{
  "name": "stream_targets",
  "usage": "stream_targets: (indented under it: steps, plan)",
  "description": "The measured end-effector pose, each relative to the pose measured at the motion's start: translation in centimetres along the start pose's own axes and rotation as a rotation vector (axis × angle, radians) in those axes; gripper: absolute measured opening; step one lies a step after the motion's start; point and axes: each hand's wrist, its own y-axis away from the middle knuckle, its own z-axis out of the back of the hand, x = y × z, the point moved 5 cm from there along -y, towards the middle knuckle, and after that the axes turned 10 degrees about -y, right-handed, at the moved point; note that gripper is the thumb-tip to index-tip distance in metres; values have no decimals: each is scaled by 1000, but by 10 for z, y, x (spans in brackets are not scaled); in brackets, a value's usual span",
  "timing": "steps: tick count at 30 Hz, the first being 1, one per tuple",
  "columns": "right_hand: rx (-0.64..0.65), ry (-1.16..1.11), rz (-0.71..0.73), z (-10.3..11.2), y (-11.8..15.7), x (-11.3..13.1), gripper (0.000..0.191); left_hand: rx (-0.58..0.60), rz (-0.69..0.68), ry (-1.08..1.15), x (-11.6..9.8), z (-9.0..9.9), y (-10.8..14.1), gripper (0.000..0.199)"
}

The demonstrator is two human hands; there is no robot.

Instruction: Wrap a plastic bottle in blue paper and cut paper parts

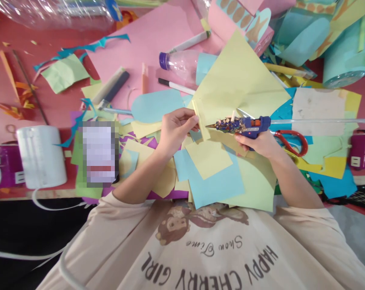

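Note:
Between the thumb and fingers of my left hand (182, 129) is a narrow folded strip of pale yellow paper (202, 121), held upright. My right hand (259, 141) grips a blue hot glue gun (250, 124) by its handle. The gun's nozzle points left, close to the strip; whether it touches I cannot tell. Bits of scrap cling to the gun's front, and a long clear glue stick (309, 121) extends from its back. Beneath my hands lie a small yellow paper piece (209, 158) and light blue paper (214, 187).
A clear bottle with a purple cap (182, 64) lies behind my hands. Red-handled scissors (300, 145) are beside my right wrist. Left of me are a phone with a blurred screen (99, 153) and a white power block (41, 155) with a cable. Markers and paper scraps are scattered around.

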Motion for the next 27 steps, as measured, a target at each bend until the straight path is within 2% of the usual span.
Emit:
stream_targets:
  steps: [10,27]
  plan:
    - [15,38,-19,-1,0,-2,27,-8,-70,57,0,0,-4,25]
    - [23,101,-23,0,0,-1,25,-49,-59,79,0,5,-6,25]
